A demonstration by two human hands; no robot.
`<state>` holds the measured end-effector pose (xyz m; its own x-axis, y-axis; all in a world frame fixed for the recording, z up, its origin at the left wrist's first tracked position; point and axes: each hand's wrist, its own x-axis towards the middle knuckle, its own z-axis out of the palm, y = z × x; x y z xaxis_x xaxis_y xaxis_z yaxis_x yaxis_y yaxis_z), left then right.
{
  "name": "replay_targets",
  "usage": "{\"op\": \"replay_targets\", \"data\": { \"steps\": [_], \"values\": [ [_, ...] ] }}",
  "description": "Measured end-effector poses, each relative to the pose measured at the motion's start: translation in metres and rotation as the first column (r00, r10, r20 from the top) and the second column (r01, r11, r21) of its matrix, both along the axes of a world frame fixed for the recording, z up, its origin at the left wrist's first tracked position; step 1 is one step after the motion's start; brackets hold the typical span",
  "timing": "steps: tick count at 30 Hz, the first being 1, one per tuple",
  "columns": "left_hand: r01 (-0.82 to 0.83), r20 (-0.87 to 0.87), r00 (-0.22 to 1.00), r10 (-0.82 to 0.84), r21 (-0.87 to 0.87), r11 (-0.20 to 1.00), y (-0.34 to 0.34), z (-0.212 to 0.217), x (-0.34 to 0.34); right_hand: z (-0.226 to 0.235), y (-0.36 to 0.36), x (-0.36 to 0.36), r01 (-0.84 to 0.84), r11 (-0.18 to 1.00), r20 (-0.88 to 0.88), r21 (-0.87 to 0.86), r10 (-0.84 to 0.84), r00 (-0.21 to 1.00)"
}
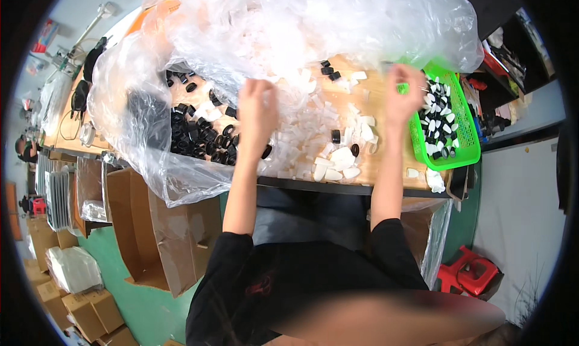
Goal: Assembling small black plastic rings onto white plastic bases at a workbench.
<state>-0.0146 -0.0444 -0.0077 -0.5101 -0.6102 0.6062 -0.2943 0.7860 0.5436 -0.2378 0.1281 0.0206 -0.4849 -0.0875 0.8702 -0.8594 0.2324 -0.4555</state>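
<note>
My left hand (pixel 258 112) rests knuckles-up on a heap of small white plastic pieces (pixel 313 135) on the wooden table (pixel 386 165), fingers curled; what it grips is hidden. To its left lies a pile of black rings (pixel 199 135) under a big clear plastic bag (pixel 289 26). My right hand (pixel 403 92) hovers at the left rim of a green basket (pixel 467 156) that holds several assembled black-and-white parts (pixel 437 114); its fingers are pinched, perhaps on a small part, too blurred to tell.
An open brown cardboard box (pixel 157 237) stands on the green floor at the left below the table edge. More boxes (pixel 84 310) sit lower left. A red stool (pixel 467 273) is at the lower right. Shelves with clutter (pixel 506 62) stand behind the basket.
</note>
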Motion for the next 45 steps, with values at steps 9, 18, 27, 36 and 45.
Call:
{"op": "replay_targets", "data": {
  "steps": [9, 18, 27, 36, 45],
  "values": [
    [-0.214, 0.284, 0.939, 0.193, 0.044, 0.976, -0.017, -0.017, 0.067, -0.007, 0.041, -0.050, 0.239, 0.971, 0.015, 0.008, -0.239, 0.971],
    [-0.076, -0.021, 0.996, 0.088, 0.328, 0.942, -0.017, 0.037, 0.046, -0.074, -0.038, -0.015, -0.325, 0.764, 0.316, 0.557, 0.167, 0.934],
    [0.624, -0.541, 0.780, -0.314, 0.643, 0.444, -0.004, 0.039, -0.037, -0.095, -0.047, -0.026, -0.099, 0.845, 0.081, 0.526, 0.067, 0.994],
    [0.677, -0.617, 0.713, -0.332, 0.729, 0.100, 0.003, -0.009, -0.059, -0.085, -0.039, -0.029, -0.112, 0.773, 0.091, 0.625, 0.070, 0.993],
    [0.757, -0.728, 0.647, -0.227, 0.649, 0.078, -0.004, -0.017, -0.057, -0.030, -0.039, 0.039, -0.594, 0.777, 0.479, 0.207, 0.449, 0.754]
  ]
}}
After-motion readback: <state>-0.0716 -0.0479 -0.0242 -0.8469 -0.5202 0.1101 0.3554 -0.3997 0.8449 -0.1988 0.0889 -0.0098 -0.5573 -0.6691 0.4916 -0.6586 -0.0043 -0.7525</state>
